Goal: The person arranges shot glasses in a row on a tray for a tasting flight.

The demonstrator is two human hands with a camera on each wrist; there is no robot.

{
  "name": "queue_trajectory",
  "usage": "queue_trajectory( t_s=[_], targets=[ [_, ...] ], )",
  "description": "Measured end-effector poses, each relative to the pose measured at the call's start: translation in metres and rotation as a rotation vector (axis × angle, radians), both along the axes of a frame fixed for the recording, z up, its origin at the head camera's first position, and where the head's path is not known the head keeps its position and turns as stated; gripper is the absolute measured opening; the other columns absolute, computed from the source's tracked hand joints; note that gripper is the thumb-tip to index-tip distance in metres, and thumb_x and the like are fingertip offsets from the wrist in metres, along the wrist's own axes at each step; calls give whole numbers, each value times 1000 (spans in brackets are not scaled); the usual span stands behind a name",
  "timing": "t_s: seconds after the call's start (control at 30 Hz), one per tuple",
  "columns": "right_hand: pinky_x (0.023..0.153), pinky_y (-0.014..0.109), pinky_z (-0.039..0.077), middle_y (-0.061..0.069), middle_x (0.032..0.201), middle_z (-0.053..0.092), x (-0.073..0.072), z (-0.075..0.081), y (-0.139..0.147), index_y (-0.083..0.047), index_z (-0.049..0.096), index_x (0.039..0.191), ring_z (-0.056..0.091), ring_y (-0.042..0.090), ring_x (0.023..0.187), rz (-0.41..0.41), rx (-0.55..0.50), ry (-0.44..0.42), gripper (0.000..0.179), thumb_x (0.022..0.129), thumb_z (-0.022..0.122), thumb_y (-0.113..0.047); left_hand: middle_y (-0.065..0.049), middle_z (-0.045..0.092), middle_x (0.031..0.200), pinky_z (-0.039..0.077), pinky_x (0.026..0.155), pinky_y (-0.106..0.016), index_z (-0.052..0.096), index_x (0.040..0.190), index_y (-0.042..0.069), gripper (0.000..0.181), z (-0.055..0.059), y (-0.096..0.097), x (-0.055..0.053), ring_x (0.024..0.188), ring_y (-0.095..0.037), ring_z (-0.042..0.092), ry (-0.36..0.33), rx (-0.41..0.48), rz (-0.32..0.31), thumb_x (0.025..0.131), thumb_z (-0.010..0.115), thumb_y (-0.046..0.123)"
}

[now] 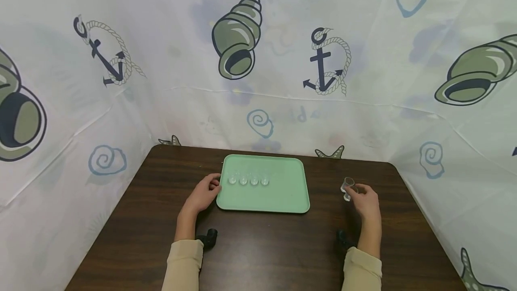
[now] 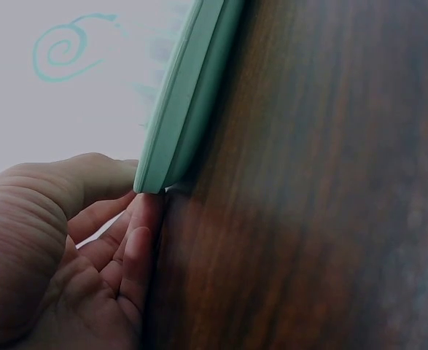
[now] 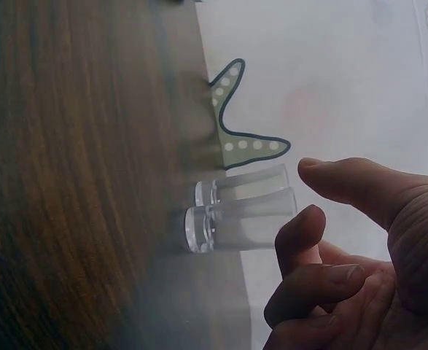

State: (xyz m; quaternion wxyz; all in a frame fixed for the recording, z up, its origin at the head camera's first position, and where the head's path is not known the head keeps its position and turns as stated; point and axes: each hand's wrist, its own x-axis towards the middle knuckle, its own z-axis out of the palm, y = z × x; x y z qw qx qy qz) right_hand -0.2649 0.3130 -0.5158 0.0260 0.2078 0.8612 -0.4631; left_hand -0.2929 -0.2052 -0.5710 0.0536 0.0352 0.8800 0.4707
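A green tray (image 1: 282, 192) lies on the table, with several small clear shot glasses (image 1: 254, 180) in a row across its left half. At the tray's left edge, my left hand (image 1: 203, 193) holds the rim; in the left wrist view the thumb (image 2: 100, 175) lies over it and the fingertips (image 2: 144, 215) meet it from outside. To the right of the tray, two more shot glasses (image 3: 243, 219) stand upright close together. My right hand (image 1: 365, 200) is around the nearer one's top, thumb apart from it, fingers loosely bent; finger contact is unclear.
The dark wooden table (image 1: 262, 255) ends at a white printed cloth (image 1: 282, 116) hanging behind and along both sides. Black straps or mounts (image 1: 208, 238) sit by the wrists.
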Motion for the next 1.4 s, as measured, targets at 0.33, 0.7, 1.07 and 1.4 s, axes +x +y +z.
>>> queue_trajectory(
  t_s=[0.33,0.7,1.07,1.4],
  targets=[
    [116,66,41,37,153,46,0,-10,2,8,47,154,48,50,134,-4,23,-8,64,108,59,-35,-21,61,134,53,102,-54,45,160,0,51,1,1,1,123,-35,61,0,-5,-8,112,56,15],
    [98,53,47,20,106,80,-1,-16,4,7,53,148,62,42,117,4,29,16,56,108,62,-31,-21,61,134,53,102,-53,45,160,0,51,3,1,2,122,-35,61,-2,9,2,112,56,14],
    [96,53,49,22,114,80,-1,-14,5,7,52,150,63,41,115,1,33,5,59,109,58,-35,-21,60,134,53,102,-53,45,160,0,51,2,0,1,122,-35,61,-1,3,0,113,56,14],
    [114,68,41,34,135,66,3,-9,3,8,51,148,52,51,134,0,21,-13,65,109,55,-43,-20,61,133,53,101,-52,45,159,-1,50,1,0,0,120,-34,61,0,4,-3,113,56,14]
  ],
)
